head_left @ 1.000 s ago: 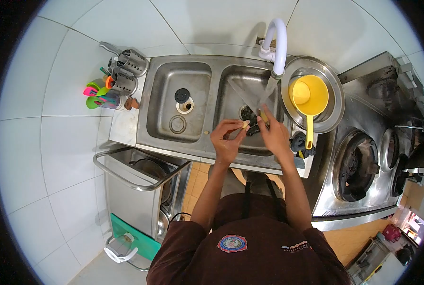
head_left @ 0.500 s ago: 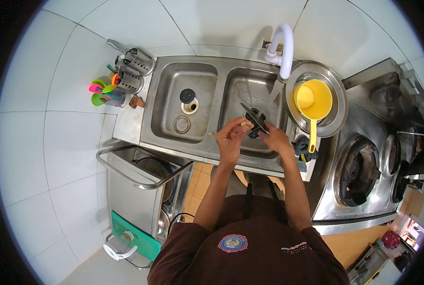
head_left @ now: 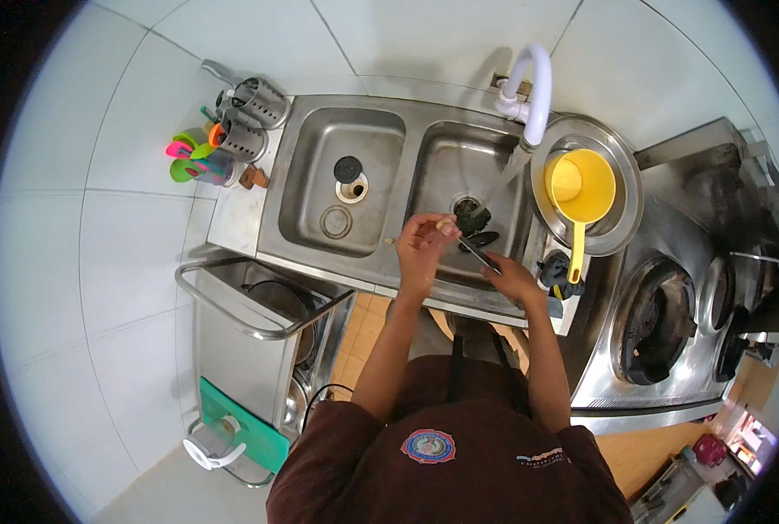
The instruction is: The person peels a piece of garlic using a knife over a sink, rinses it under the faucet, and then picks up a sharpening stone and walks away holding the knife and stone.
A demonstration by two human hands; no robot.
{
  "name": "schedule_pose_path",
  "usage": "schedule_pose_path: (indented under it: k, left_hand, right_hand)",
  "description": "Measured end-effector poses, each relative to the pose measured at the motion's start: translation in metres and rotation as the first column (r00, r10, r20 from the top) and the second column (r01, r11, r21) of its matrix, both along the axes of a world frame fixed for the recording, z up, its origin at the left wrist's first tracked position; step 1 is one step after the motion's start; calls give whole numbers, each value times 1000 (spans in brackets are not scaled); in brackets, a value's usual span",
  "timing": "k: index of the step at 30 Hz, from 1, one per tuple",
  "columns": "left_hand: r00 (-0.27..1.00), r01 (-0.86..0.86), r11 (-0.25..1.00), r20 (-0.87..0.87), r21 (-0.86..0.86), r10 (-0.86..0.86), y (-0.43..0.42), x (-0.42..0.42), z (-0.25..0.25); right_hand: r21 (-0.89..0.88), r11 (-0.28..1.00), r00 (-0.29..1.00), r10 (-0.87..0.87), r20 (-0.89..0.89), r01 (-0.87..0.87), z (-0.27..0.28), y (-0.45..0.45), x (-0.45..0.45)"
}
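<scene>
My left hand is over the near left part of the right sink basin, its fingers pinching a small pale piece. In my right hand is the dark handle of a knife, whose blade points up and left toward the pale piece. Under the knife, dark green matter lies around the drain, and a dark spoon-like object rests beside it. Water runs from the white faucet into this basin.
A yellow dipper sits in a metal bowl right of the sink. Farther right is a gas stove. Utensil holders stand at the left, above a metal cart. A black cloth lies near the counter edge.
My right hand has moved down and right, and the knife's blade has turned and lowered near the pale piece. My left hand still pinches the piece. The view has shifted slightly.
</scene>
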State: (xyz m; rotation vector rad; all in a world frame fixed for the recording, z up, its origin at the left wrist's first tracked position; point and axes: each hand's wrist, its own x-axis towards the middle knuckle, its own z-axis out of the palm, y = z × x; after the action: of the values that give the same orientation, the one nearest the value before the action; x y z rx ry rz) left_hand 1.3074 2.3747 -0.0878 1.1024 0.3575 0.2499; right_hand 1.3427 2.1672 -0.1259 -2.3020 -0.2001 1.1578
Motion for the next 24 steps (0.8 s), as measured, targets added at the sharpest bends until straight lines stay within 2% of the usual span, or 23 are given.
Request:
schedule_pose_path:
  k: [2,5,6,7,8,11,14,17,20,23,24]
  left_hand:
    - [996,-36,999,-86,15,37,28,-6,-24]
    - [987,-42,966,-139,254,80,94,-34,-104]
    - [971,30,849,-215,527,100,107,-39,-112]
    - [949,123,656,-282,745,142,118,-44,-115]
    - [921,229,406,-332,885,203,124,-47,-119]
    - [896,288,354,-381,890,228,119,-44,-117]
    - [943,276,174,-301,945,141,112,-41,-115]
    - [884,427,181,-451,886,123,116,-42,-138]
    - [887,429,121,-443,895,128,115,-41,-143]
    - [892,411,158,-432,898,135,108,-36,-145]
    - [921,332,245,-370,911,126,102,-30,-145]
  right_hand:
    - [4,1000,1000,-5,6,5,3,0,-6]
    - [1,1000,1000,6,29,-6,-4,-9,-15]
    - [3,1000,999,17,27,-17,-10,-13,-19]
    - [4,1000,999,27,26,-27,-15,-14,-21]
    - [2,999,999,34,19,-34,-20,-15,-22]
    - [1,998,998,55,1,-55,-25,-14,-26]
    - [11,998,998,62,5,-62,-25,-12,-27]
    - [14,998,998,60,32,-61,-25,-12,-27]
    - [26,999,998,43,55,-45,-25,-17,-30]
    - [37,999,998,30,49,-32,-19,-19,-32]
    - [41,999,998,23,53,-25,-18,-21,-33]
